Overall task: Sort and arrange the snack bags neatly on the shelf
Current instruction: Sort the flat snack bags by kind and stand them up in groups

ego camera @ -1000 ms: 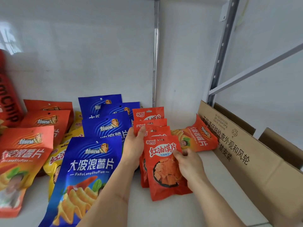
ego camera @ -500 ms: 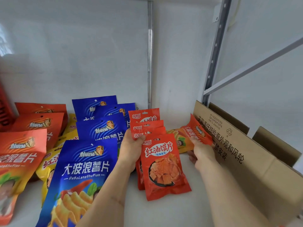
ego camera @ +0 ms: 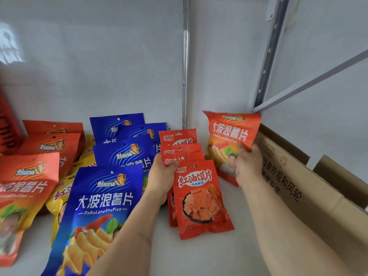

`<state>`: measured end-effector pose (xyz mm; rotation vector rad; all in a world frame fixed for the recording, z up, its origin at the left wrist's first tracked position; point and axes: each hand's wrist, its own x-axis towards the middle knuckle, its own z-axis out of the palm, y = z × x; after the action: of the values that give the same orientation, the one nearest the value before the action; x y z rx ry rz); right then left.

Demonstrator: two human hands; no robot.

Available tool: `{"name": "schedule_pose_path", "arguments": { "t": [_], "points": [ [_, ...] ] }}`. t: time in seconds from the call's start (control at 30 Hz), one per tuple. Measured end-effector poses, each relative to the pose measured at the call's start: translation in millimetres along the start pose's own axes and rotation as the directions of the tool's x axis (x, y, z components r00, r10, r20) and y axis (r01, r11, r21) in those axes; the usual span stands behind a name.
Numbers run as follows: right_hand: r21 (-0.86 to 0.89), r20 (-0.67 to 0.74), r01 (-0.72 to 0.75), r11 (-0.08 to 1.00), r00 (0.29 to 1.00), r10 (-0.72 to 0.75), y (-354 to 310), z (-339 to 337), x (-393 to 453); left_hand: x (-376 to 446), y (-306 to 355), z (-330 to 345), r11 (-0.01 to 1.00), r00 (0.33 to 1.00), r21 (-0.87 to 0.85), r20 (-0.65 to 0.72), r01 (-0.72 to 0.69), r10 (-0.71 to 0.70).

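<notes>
The right hand (ego camera: 248,166) clamps an orange crinkle-chip bag (ego camera: 231,144) upright at the white shelf's (ego camera: 199,255) back right, well apart from its matching orange row (ego camera: 29,176) far left, while left-hand fingers (ego camera: 159,176) grip the small red bags (ego camera: 201,198).

Bright, even light; soft glare patch on the back wall (ego camera: 12,46) upper left. Wide-angle bending at edges; right hand (ego camera: 247,166) slightly blurred.
</notes>
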<state>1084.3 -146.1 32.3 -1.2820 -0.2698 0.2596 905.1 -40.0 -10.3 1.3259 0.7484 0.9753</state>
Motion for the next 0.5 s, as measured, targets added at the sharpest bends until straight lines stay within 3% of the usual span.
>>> {"name": "schedule_pose_path", "arguments": {
  "t": [0.1, 0.2, 0.37, 0.5],
  "points": [
    [-0.186, -0.036, 0.223, 0.957, 0.972, -0.233, -25.7, -7.5, 5.5, 9.4, 2.5, 7.8, 1.000, 0.999, -0.002, 0.026, 0.028, -0.028],
    [-0.306, -0.060, 0.340, 0.889, 0.925, -0.374, -46.4, -16.9, 8.0, 19.7, 1.2, 20.5, 0.998, 0.997, 0.012, 0.050, 0.059, -0.059],
    [-0.440, -0.078, 0.393, 0.807, 0.879, -0.470, -64.7, -30.9, 4.0, 34.4, -5.2, 41.9, 0.994, 0.993, 0.040, 0.058, 0.098, -0.100],
    [-0.532, -0.048, 0.389, 0.752, 0.873, -0.485, -66.4, -39.9, -0.3, 43.2, -9.1, 50.7, 0.990, 0.998, 0.131, 0.021, 0.051, -0.054]
  ]
}}
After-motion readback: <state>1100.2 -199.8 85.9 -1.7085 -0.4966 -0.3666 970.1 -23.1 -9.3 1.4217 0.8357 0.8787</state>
